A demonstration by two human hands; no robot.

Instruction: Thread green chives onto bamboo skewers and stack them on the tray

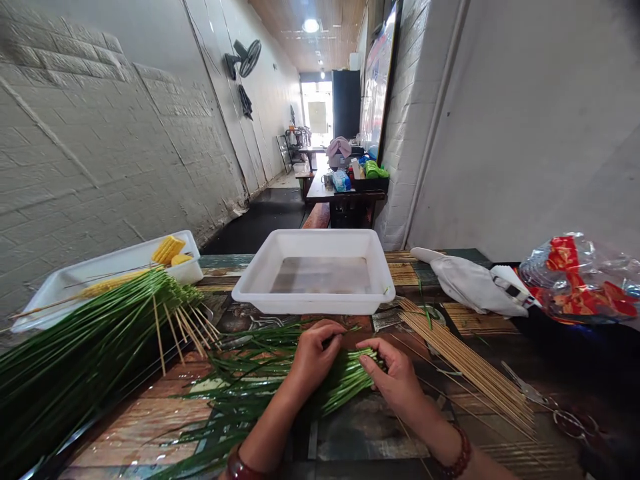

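Loose garlic chives (pixel 345 383) lie across the wooden table in front of me, wet dark leaves to the left and pale stem ends to the right. My right hand (pixel 397 377) is closed around the stem ends, with its thumb on the near side. Over the middle of the bunch, my left hand (pixel 317 353) has its fingers curled into a pinch; what sits between them is mostly hidden. To the left rests a big pile of chives (pixel 90 333) with wooden skewers (pixel 187 330) sticking out at its stem end. Bare bamboo skewers (pixel 465 367) lie right of my right hand.
A white plastic tub (pixel 313 303) stands beyond my hands. Another white tray (pixel 60 293) at left holds corn (pixel 167 250) on skewers. Scissors (pixel 550 403), a white cap (pixel 465 283) and a clear plastic bag with red print (pixel 575 280) are at right.
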